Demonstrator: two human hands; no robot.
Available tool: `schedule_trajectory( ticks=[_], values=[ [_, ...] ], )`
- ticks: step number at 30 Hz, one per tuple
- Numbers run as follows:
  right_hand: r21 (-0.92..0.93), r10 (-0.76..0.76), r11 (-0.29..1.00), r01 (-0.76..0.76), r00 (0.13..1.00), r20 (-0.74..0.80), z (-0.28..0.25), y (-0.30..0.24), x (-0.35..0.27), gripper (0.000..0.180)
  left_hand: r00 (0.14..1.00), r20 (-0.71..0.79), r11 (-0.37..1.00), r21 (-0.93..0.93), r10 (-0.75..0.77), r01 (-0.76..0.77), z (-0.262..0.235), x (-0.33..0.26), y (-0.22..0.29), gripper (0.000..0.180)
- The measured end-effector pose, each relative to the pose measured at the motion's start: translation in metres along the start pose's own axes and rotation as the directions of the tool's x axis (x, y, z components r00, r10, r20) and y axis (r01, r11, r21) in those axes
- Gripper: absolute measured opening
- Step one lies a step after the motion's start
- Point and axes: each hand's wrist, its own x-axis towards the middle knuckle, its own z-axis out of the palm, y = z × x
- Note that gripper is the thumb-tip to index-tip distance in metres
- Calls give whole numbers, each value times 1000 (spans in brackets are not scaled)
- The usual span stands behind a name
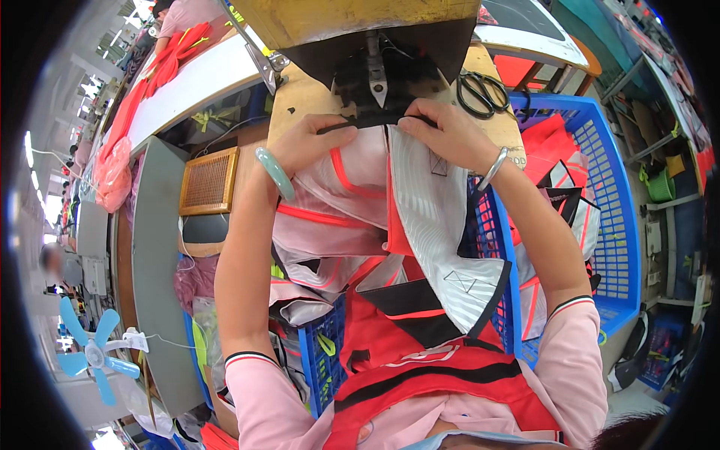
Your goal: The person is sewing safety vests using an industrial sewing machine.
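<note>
Pinching the black strip (379, 118) along the top of a white, red-trimmed fabric piece (427, 210) at the upper centre of the frame, between thumb and fingers of the left hand (310, 146) at one end and of the right hand (455, 137) at the other. Lying just below the pointed metal part (379, 90) of the machine head (360, 30), then draping down through the centre of the frame to a black-edged corner right of centre.

Probably handling as light and limp, folding easily; looking a little slick on the striped face, so perhaps sliding on itself. Likely being stiffer along the strip, and hardly fragile. Best taking hold by the strip, well apart, and supporting the loose lower end against dragging.

Not making out the fingertips tucked behind the strip, nor the number of layers. Not telling contact from gap beneath the pointed metal part. Losing the machine head's top past the upper edge of the frame, and seeing mostly blur toward the left rim.
</note>
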Motion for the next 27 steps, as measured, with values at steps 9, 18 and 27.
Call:
schedule_trajectory(
  ticks=[9,18,27],
  values=[
    [100,32,994,-34,999,19,-3,8,17,32,999,35,995,-96,23,-19,-7,20,-7,52],
    [209,-3,978,10,999,-33,-3,10,19,31,996,-36,994,-75,82,-85,-10,24,-14,44],
    [33,-373,921,388,856,358,-16,-29,-78,15,847,449,909,153,285,-387,45,-7,-5,38]
  ],
)
